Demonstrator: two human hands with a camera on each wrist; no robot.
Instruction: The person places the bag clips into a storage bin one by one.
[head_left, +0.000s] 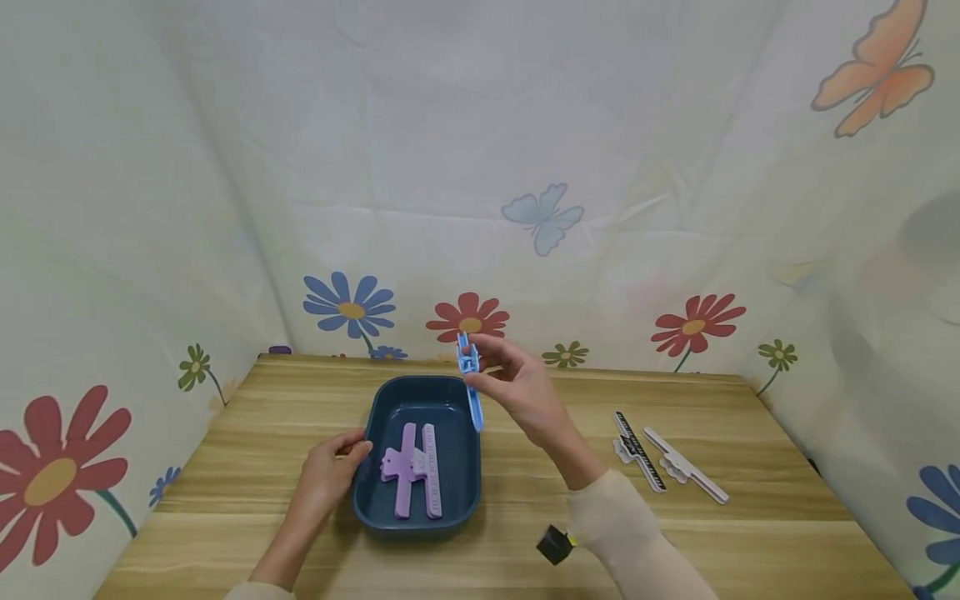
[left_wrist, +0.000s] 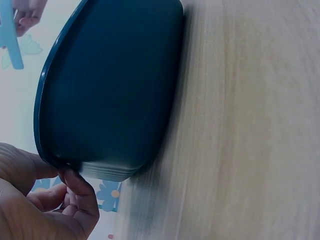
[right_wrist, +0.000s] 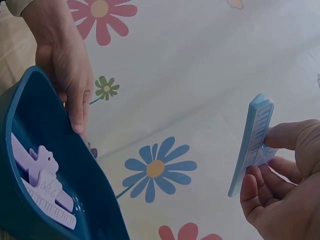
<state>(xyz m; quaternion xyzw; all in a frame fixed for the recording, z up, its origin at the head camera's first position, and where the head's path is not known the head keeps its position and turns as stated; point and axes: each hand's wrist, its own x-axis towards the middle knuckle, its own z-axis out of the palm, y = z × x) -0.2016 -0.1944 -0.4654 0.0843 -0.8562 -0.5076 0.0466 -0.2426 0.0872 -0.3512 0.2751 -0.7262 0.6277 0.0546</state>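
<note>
A dark blue tray (head_left: 465, 467) sits on the wooden table (head_left: 750, 533) with two purple clips (head_left: 412, 468) lying in it. My left hand (head_left: 333, 467) grips the tray's left rim (left_wrist: 47, 150), thumb over the edge. My right hand (head_left: 517, 383) holds a light blue clip (head_left: 470, 379) upright above the tray's far right corner, pinched between thumb and fingers. In the right wrist view the blue clip (right_wrist: 251, 142) stands on end at my fingertips, with the tray (right_wrist: 100, 195) and the purple clips (right_wrist: 42, 182) lower left.
A black-and-white clip (head_left: 639, 450) and a white clip (head_left: 684, 465) lie on the table to the right. A small black object (head_left: 553, 546) sits near my right sleeve. Flowered cloth walls (head_left: 480, 208) enclose the table on three sides.
</note>
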